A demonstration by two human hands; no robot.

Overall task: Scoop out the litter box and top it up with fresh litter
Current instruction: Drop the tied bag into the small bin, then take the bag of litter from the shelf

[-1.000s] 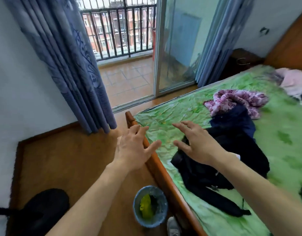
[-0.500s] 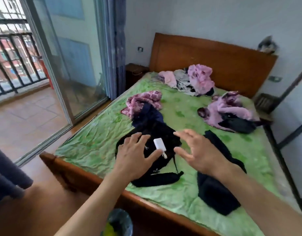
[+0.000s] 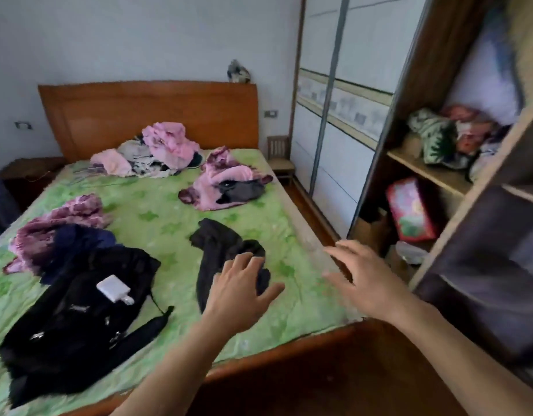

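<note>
Left hand (image 3: 241,291) | fingers spread, empty, 6 o'clock over bed (image 3: 175,214) | right hand (image 3: 368,282) likewise, 4 o'clock | litter box unseen; handling unjudgeable

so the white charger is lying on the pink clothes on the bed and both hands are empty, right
Not quite. The head view shows the white charger lying on the black bag, not on pink clothes. The left hand and right hand are indeed empty, over the bed.
</note>
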